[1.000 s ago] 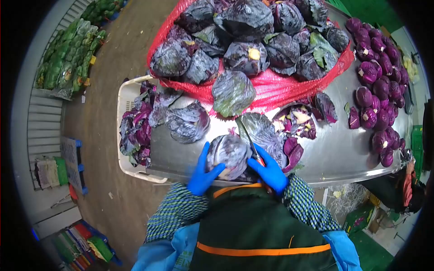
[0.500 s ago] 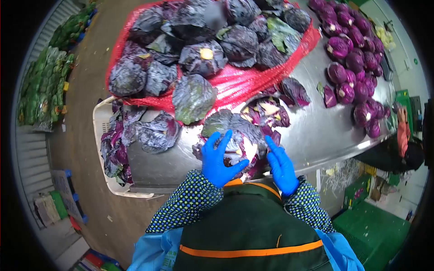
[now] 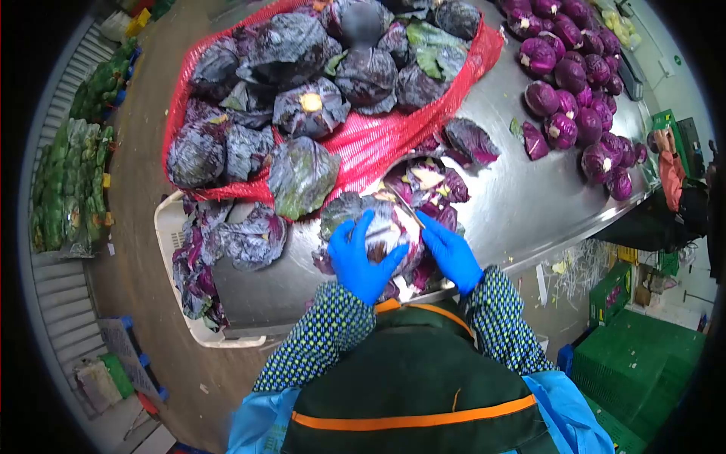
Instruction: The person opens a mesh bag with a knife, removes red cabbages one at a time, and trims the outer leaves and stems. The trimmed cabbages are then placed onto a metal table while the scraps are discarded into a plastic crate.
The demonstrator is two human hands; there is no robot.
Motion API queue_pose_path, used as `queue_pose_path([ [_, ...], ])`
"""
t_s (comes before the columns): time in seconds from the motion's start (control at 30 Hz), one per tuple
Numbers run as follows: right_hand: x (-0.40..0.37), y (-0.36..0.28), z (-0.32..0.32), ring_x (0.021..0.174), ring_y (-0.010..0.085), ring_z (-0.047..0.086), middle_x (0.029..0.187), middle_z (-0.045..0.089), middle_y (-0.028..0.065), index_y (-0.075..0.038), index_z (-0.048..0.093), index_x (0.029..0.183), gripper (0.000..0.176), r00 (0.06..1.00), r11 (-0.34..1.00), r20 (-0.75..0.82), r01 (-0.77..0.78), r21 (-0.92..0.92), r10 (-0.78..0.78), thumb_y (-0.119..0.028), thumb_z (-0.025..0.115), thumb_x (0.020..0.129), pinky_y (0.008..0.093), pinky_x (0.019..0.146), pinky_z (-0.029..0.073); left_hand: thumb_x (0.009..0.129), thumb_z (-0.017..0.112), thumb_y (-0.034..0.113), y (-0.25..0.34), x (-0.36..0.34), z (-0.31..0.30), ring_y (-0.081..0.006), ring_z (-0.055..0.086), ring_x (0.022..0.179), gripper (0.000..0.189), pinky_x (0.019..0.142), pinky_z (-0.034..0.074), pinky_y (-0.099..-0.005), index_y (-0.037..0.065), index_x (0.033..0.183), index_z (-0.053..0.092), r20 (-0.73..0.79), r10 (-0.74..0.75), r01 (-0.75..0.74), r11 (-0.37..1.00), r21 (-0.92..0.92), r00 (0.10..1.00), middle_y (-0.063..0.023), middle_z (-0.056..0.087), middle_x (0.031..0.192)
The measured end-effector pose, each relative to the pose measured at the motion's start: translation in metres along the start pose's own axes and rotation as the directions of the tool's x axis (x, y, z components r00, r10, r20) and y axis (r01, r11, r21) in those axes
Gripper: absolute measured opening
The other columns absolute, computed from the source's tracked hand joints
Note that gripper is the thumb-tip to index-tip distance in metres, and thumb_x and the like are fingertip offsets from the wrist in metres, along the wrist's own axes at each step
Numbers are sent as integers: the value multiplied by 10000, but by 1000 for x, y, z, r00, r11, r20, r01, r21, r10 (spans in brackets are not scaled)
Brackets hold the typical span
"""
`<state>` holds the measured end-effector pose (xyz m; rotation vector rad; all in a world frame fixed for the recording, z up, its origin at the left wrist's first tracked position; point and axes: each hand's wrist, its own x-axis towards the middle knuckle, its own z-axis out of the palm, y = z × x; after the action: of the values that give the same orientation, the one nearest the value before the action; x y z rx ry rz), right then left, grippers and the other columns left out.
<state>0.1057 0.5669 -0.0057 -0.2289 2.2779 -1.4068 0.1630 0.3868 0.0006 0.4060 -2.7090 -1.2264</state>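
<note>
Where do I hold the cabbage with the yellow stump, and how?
I'd come from above and cup the cabbage by its round sides. Its stump faces up but looks too short to grip, and other cabbages crowd it, so the top seems the easiest way in.

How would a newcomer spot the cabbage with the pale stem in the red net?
On the metal table lies a red net of dark cabbages. Just behind the large greenish leaf at its front edge sits the cabbage. Its round, pale stem shows; its neighbours look mostly dark.

Bright light, glare on metal table [image 3: 522, 198], fisheye-bent, black edges
</note>
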Motion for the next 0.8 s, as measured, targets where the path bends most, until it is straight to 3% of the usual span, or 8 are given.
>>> queue_pose_path([
  [0.23, -6, -6, 1, 998, 287, 595, 1144, 570, 213, -154, 453, 1312, 389, 1000, 991, -7, 19, -130, -20, -237, 465, 932, 331, 878, 445, 631, 809, 314, 1, -16, 3, -325, 364, 1104, 794, 968, 315, -435, 91, 1289, 426, -44, -26, 24, 998, -57, 999, -184, 350, 1186],
  [0.3, 15, 29, -3, 1053, 221, 569, 1191, 568, 161, -118, 436, 1324, 416, 997, 976, -22, -62, 209, 68, -243, 479, 930, 303, 913, 418, 614, 818, 324, 7, -21, 2, -328, 355, 1114, 806, 967, 314, -439, 96, 1282, 429, -46, 7, -7, 1000, 7, 999, -181, 345, 1189],
  [0.43, 18, 42, 0, 1120, 176, 511, 1216, 555, 141, -70, 442, 1315, 483, 992, 964, 16, -124, 235, 124, -287, 547, 896, 281, 967, 366, 591, 818, 391, -12, -28, 10, -361, 356, 1120, 830, 955, 318, -469, 116, 1272, 431, -108, 49, -56, 997, -58, 993, -207, 350, 1208],
  [0.57, 34, 30, 8, 777, 180, 601, 821, 636, 116, -10, 600, 1018, 292, 936, 940, -90, -338, 56, 342, -243, 605, 842, 320, 689, 466, 640, 805, 272, -33, -22, -15, -284, 395, 1102, 797, 975, 339, -401, 81, 1293, 389, -9, 110, -110, 990, -84, 994, -128, 381, 1160],
  [0.67, 8, -20, 9, 578, 190, 561, 661, 584, 111, -34, 583, 814, 190, 994, 994, -105, 3, -108, -14, -209, 656, 801, 310, 551, 440, 779, 679, 325, -80, -28, -43, -227, 478, 1066, 653, 889, 423, -368, 94, 1310, 377, 68, -443, 372, 648, -664, 894, -80, 427, 1201],
  [0.73, -21, -45, 16, 543, 220, 557, 638, 561, 133, -57, 584, 786, 161, 977, 969, -34, 206, -135, -213, -181, 687, 778, 314, 519, 435, 873, 546, 385, -63, -28, -72, -222, 483, 1111, 569, 881, 428, -348, 113, 1335, 359, 220, -811, 645, 233, -728, 542, -91, 429, 1286],
  [0.77, -33, -51, 20, 536, 233, 558, 634, 550, 144, -67, 586, 776, 151, 969, 966, 21, 247, -72, -246, -165, 700, 766, 313, 506, 434, 857, 613, 262, -28, -23, -74, -177, 508, 1037, 608, 813, 476, -330, 7, 1325, 319, 237, -785, 573, 177, -800, 573, -97, 495, 1168],
  [0.8, -39, -52, 24, 534, 171, 543, 631, 571, 113, -56, 589, 775, 117, 955, 954, 47, 296, -46, -294, -111, 692, 775, 292, 514, 436, 836, 640, 237, -47, -29, -40, -183, 505, 1050, 623, 851, 458, -320, -2, 1318, 326, 129, -668, 514, 420, -748, 733, -102, 487, 1193],
])
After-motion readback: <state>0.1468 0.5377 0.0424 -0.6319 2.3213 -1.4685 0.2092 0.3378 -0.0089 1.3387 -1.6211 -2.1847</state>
